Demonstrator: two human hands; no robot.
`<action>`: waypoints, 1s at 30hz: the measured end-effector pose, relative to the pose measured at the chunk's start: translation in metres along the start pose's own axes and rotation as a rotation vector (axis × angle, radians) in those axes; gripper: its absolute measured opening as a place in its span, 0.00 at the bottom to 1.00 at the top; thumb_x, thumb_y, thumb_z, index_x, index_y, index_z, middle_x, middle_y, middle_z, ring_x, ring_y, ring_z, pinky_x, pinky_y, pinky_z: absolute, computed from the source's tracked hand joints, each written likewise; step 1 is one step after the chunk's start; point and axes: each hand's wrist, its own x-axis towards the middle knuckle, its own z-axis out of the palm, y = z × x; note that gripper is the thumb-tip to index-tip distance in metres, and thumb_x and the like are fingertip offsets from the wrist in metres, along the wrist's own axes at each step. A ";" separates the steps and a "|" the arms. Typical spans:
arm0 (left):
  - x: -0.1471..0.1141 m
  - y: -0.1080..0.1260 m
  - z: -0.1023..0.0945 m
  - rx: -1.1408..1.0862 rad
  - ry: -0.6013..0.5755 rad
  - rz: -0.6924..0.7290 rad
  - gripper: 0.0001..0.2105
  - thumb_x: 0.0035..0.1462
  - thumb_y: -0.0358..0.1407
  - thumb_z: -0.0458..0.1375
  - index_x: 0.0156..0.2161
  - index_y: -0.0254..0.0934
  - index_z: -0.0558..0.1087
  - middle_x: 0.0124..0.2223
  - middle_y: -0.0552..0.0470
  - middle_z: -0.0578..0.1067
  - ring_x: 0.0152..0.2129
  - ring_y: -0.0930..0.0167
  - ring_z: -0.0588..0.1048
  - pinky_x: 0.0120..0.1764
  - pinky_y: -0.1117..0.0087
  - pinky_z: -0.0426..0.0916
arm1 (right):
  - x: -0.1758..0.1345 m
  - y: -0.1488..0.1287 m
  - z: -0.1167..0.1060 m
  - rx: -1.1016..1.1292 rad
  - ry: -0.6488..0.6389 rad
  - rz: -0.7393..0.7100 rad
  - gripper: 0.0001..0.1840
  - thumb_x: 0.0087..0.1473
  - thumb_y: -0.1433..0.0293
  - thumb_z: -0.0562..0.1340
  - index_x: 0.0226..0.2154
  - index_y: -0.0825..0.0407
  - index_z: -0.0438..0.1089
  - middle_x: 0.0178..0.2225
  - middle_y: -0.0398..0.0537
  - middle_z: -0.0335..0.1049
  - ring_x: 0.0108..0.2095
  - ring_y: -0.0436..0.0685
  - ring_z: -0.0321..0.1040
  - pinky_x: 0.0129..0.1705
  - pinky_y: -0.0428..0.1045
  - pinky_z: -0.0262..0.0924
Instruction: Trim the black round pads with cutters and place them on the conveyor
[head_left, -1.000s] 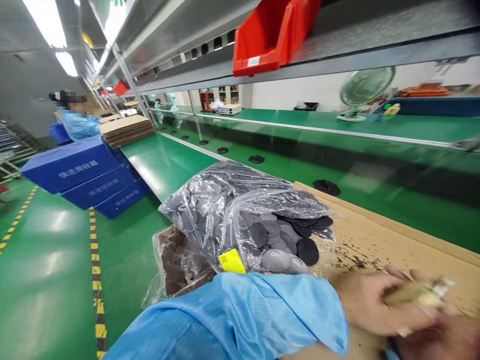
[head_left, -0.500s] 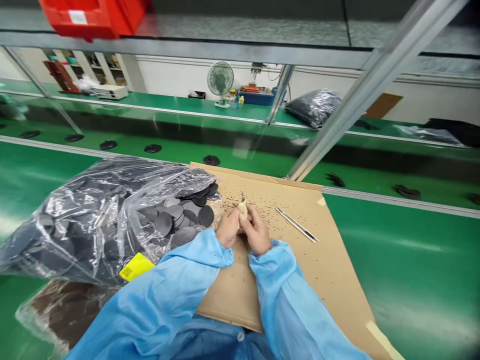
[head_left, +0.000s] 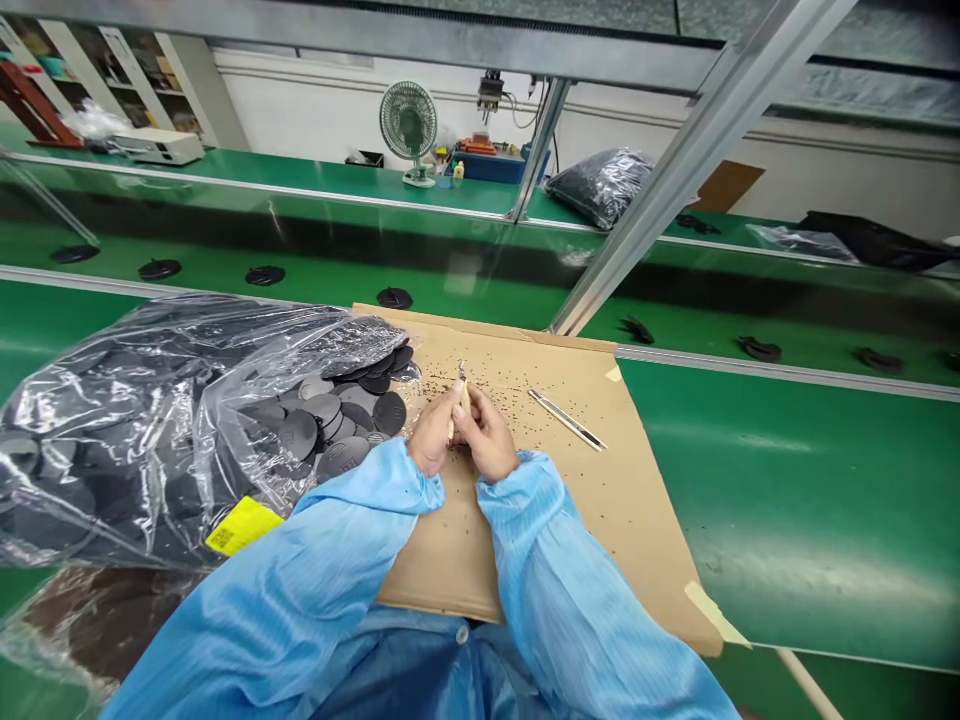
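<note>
My left hand [head_left: 433,430] and my right hand [head_left: 487,440] meet above a cardboard sheet [head_left: 450,570], both with fingers closed. Between them a small tool, apparently nippers [head_left: 465,399], points away from me, with cream handles and a metal tip. My right thumb presses on a handle. What my left fingers grip is hidden. Black crumbs are strewn over the cardboard around my hands. Right of them lies a slim cutter knife [head_left: 568,420]. To the left, dark grey rubber-like discs [head_left: 298,434] spill from a clear plastic bag [head_left: 150,400].
A yellow label [head_left: 244,525] lies on the bag's near side. Past the cardboard, black round pieces [head_left: 394,298] sit spaced along a green strip. A slanting metal post [head_left: 660,190] rises beyond the right corner. A fan [head_left: 409,125] stands on the back bench.
The view has shifted, so the scene sits further left and higher, and the red bin has left the frame. My hands stay together around the tool, which has turned slightly.
</note>
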 end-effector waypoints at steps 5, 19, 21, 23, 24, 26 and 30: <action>-0.001 0.002 -0.001 -0.018 -0.018 -0.050 0.17 0.53 0.47 0.59 0.39 0.33 0.73 0.32 0.49 0.75 0.33 0.69 0.75 0.37 0.69 0.70 | -0.001 -0.003 0.000 -0.029 0.010 0.005 0.30 0.52 0.53 0.62 0.54 0.48 0.64 0.47 0.49 0.70 0.48 0.61 0.67 0.50 0.57 0.65; -0.001 0.003 -0.002 -0.036 -0.024 -0.065 0.18 0.51 0.47 0.60 0.39 0.33 0.73 0.32 0.49 0.75 0.33 0.68 0.76 0.39 0.68 0.70 | 0.000 -0.002 0.000 -0.049 0.012 -0.004 0.29 0.51 0.53 0.63 0.53 0.49 0.65 0.48 0.50 0.70 0.48 0.61 0.67 0.52 0.57 0.63; -0.001 0.003 -0.002 -0.036 -0.028 -0.065 0.18 0.51 0.47 0.60 0.39 0.33 0.73 0.32 0.49 0.75 0.33 0.68 0.76 0.38 0.68 0.70 | 0.000 -0.002 0.000 -0.041 0.009 -0.010 0.29 0.52 0.53 0.63 0.53 0.48 0.65 0.48 0.49 0.70 0.48 0.61 0.67 0.51 0.57 0.64; -0.001 0.003 -0.002 -0.035 -0.031 -0.065 0.18 0.51 0.47 0.60 0.38 0.33 0.73 0.32 0.49 0.75 0.33 0.68 0.76 0.38 0.68 0.70 | 0.000 -0.003 0.001 -0.027 0.009 -0.014 0.29 0.52 0.53 0.63 0.54 0.48 0.64 0.47 0.49 0.70 0.48 0.61 0.67 0.50 0.58 0.64; -0.001 0.003 -0.001 -0.034 -0.032 -0.066 0.18 0.51 0.47 0.60 0.38 0.33 0.73 0.32 0.49 0.75 0.33 0.68 0.76 0.38 0.68 0.70 | 0.000 -0.003 0.001 -0.022 0.009 -0.013 0.30 0.52 0.53 0.63 0.54 0.48 0.64 0.47 0.49 0.70 0.47 0.61 0.68 0.50 0.58 0.64; -0.001 0.004 -0.001 -0.031 -0.029 -0.067 0.18 0.51 0.47 0.60 0.39 0.33 0.73 0.32 0.49 0.75 0.33 0.68 0.76 0.38 0.68 0.70 | 0.000 -0.004 0.001 -0.022 0.006 -0.002 0.30 0.51 0.53 0.63 0.54 0.48 0.64 0.46 0.49 0.71 0.47 0.61 0.68 0.50 0.57 0.65; -0.002 0.004 -0.001 -0.035 -0.024 -0.061 0.18 0.52 0.47 0.59 0.39 0.33 0.73 0.32 0.49 0.75 0.33 0.68 0.76 0.38 0.68 0.70 | 0.000 -0.003 0.000 -0.052 0.017 0.007 0.30 0.50 0.53 0.64 0.53 0.48 0.65 0.46 0.49 0.71 0.48 0.61 0.67 0.49 0.56 0.65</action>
